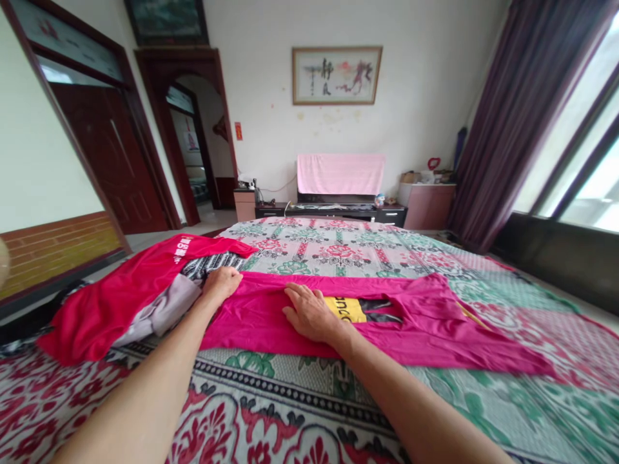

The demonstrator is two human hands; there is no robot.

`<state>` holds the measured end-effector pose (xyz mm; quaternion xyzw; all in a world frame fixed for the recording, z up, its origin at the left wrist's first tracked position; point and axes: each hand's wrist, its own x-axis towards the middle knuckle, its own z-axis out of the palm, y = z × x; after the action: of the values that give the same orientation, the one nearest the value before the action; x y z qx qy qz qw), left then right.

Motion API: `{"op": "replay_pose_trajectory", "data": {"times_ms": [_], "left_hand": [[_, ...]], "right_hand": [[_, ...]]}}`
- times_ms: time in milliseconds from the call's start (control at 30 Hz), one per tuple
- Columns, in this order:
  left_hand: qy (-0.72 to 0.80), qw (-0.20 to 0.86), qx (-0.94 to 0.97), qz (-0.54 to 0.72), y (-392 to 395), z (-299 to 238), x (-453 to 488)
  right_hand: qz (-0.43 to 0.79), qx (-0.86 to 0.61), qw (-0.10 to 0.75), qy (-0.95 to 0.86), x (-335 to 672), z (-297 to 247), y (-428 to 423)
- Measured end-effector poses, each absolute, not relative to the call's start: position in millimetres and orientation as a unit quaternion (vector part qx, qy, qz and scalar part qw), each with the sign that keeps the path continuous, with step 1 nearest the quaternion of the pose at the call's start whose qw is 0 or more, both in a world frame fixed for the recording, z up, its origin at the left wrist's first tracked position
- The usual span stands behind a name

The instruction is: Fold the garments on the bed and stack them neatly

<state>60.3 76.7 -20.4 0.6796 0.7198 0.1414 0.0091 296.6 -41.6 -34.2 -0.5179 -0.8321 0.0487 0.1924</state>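
Note:
A magenta T-shirt (280,335) lies spread lengthwise across the bed, with a yellow and black print showing near its middle and a few wrinkles. At the shirt's left end, my left hand (223,283) is closed on its far edge, the fingertips partly hidden. My right hand (309,314) rests flat on the shirt just left of the print, fingers stretched out. Left of the shirt is a heap of clothes: a red garment (111,303) with white lettering on top, and a pale grey garment (162,309) and a black-and-white patterned one (213,263) under it.
A floral bedspread (333,251) covers the bed beneath the clothes. Beyond it stand a low black cabinet (391,214) and a screen-like shape under a pink cloth (341,173). A purple curtain (507,122) hangs at the right, and doorways open at the left.

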Motion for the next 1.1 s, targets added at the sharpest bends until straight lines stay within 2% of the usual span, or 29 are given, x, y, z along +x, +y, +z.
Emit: {"op": "replay_pose_trajectory", "data": {"times_ms": [200,467,667,867,1000,1100], "left_hand": [[0.715,0.018,0.687,0.128,76.6,-14.5,58.4],[0.741,0.177,0.644,0.077,72.0,-9.5,49.4],[0.731,0.09,0.67,0.092,68.4,-16.5,46.1],[0.701,0.07,0.692,0.157,43.6,-19.2,40.3],[0.69,0.044,0.71,0.137,19.1,-19.0,40.6],[0.678,-0.014,0.724,0.13,2.8,-26.7,42.6]], "right_hand": [[0.059,-0.501,0.178,-0.845,296.3,-27.6,-45.0],[0.039,-0.471,0.182,-0.862,280.6,-30.4,-52.8],[0.035,-0.46,0.217,-0.86,283.1,-42.8,-49.7],[0.041,-0.449,0.221,-0.865,285.7,-40.6,-50.5],[0.036,-0.442,0.23,-0.866,286.1,-42.5,-50.0],[0.03,-0.44,0.236,-0.866,285.4,-43.7,-49.3]]}}
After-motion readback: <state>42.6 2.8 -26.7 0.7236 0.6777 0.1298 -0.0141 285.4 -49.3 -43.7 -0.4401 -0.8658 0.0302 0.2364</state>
